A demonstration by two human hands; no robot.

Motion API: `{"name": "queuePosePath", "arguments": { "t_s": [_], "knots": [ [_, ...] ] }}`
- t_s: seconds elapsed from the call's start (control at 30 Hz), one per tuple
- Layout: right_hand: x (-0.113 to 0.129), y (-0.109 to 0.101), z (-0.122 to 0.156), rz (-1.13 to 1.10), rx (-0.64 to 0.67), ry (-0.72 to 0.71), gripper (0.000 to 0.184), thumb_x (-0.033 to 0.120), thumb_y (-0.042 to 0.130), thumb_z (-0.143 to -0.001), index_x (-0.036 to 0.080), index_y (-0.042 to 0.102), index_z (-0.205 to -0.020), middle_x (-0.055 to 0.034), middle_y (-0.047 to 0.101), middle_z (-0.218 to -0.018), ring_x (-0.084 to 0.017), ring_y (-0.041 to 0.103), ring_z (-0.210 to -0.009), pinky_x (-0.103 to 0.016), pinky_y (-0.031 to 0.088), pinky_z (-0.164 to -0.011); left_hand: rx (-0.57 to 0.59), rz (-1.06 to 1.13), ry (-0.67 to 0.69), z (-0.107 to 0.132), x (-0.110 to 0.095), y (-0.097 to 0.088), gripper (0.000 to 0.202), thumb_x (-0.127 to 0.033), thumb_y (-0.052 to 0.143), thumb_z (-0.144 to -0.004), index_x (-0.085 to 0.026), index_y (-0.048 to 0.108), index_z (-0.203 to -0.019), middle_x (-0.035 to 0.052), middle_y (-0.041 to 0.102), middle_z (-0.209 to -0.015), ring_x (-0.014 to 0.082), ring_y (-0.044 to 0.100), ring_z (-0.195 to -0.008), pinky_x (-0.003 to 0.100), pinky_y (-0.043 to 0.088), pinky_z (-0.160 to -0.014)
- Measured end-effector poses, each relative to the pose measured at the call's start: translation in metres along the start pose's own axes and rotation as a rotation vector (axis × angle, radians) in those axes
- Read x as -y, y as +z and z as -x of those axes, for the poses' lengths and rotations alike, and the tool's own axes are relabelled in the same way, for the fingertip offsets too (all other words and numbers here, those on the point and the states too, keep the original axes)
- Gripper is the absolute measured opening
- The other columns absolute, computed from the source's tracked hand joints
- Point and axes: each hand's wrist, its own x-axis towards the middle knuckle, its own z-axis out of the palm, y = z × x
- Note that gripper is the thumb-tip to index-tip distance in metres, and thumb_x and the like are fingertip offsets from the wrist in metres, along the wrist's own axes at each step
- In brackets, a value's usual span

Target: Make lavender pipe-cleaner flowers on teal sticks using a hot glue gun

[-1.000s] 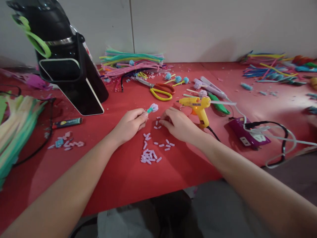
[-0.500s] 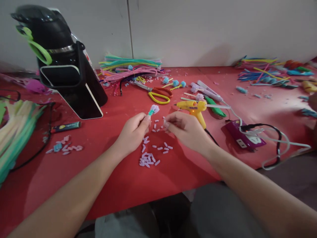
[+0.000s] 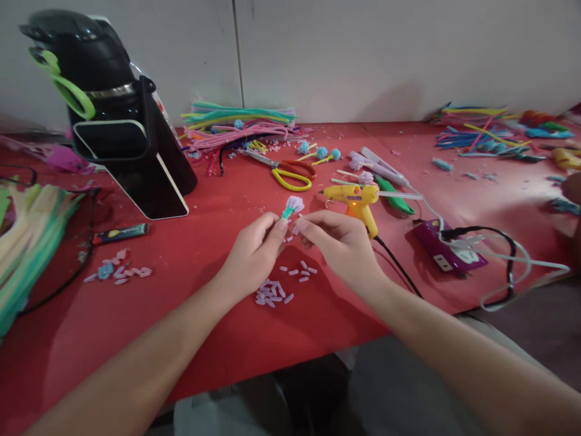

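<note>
My left hand [image 3: 256, 251] pinches the teal stem of a small pipe-cleaner flower [image 3: 292, 206] with a fluffy lilac head, held just above the red table [image 3: 204, 327]. My right hand [image 3: 338, 242] is close beside it, fingertips pinched on a tiny lilac pipe-cleaner piece [image 3: 296, 229] near the flower's stem. Several more short lilac pieces [image 3: 275, 292] lie scattered on the table beneath and in front of both hands.
A yellow glue gun [image 3: 356, 198] with a lit lamp rests just beyond my right hand, its cord running to a purple power strip [image 3: 447, 251]. Yellow-handled scissors [image 3: 290, 172], finished flowers, pipe-cleaner bundles [image 3: 240, 121] and a black stand [image 3: 131, 145] sit farther back.
My right hand lifted from the scattered pieces with one pinched and came toward the flower. My left hand shifted right, bringing the flower closer to it.
</note>
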Motion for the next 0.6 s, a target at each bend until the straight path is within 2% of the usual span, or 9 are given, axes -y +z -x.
{"name": "queuePosePath", "arguments": {
  "t_s": [0.23,0.6],
  "knots": [
    [-0.001,0.006,0.007,0.013,-0.066,0.022,0.010,0.028,0.072,-0.084,0.021,0.077,-0.080,-0.0007,0.074,-0.075,-0.015,0.068,-0.070,-0.032,0.057,-0.073,0.015,0.055,-0.025,0.001,-0.002,0.003,0.037,-0.043,0.046,-0.104,-0.020,0.045,-0.075,-0.0048,0.046,-0.060,0.0088,0.040,-0.054,0.025,0.034,-0.053],
    [-0.001,0.007,0.011,0.088,-0.048,-0.022,0.012,0.027,0.071,-0.086,0.021,0.074,-0.077,-0.0008,0.074,-0.075,-0.014,0.067,-0.070,-0.028,0.054,-0.067,0.001,0.087,-0.035,0.001,-0.001,0.004,0.038,-0.043,0.047,-0.104,-0.021,0.042,-0.074,-0.0047,0.046,-0.059,0.0086,0.041,-0.052,0.025,0.034,-0.051]
  ]
}}
